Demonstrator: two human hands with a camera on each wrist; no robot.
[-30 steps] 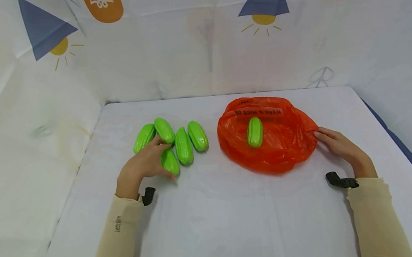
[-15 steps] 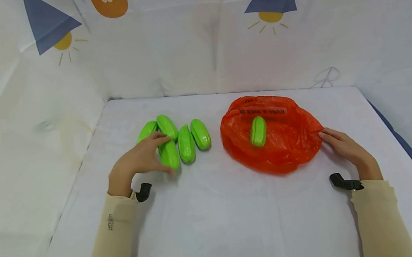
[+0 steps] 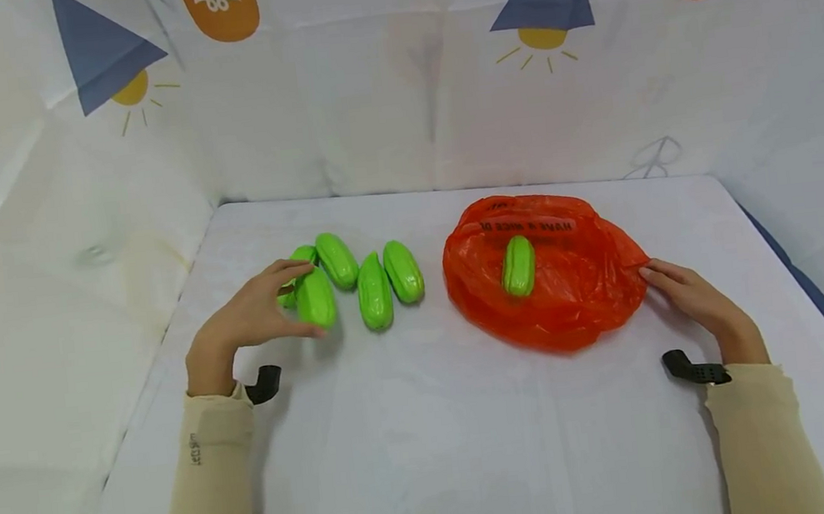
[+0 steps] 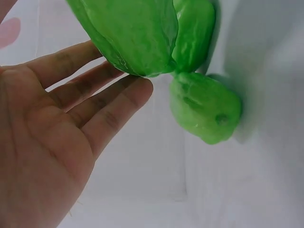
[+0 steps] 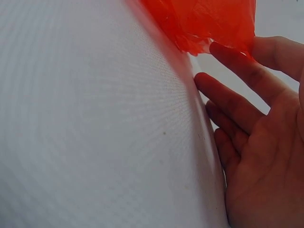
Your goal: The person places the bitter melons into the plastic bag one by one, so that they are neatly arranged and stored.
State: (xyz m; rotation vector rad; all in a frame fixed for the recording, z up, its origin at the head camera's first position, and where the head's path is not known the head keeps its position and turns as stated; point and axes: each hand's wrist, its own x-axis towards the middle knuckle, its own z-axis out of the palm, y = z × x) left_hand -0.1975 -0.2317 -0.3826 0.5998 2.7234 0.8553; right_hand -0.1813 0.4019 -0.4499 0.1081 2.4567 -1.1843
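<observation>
My left hand [image 3: 259,306] holds a glossy green oblong gourd [image 3: 316,298] between thumb and fingers. In the left wrist view this gourd [image 4: 133,35] is large and close, with the fingertips along its side. Just behind it another gourd [image 3: 304,254] is partly covered by the hand. Three more, a far one [image 3: 337,261], a near one [image 3: 374,292] and a right one [image 3: 403,271], lie to the right. My right hand [image 3: 699,298] pinches the right edge of a crumpled red plastic bag [image 3: 574,290]. Within the bag's outline lies a single gourd [image 3: 518,266].
A white cloth covers the table [image 3: 461,436]. Behind it and on the left hangs a white printed sheet [image 3: 364,86]. Dark blue edging [image 3: 822,289] runs along the right side. Both wrists carry small black cameras, the left camera [image 3: 264,384] and the right camera [image 3: 695,368].
My left hand has drawn leftward, taking the near gourd away from the cluster. The right hand keeps its pinch on the bag edge. The head view has shifted slightly.
</observation>
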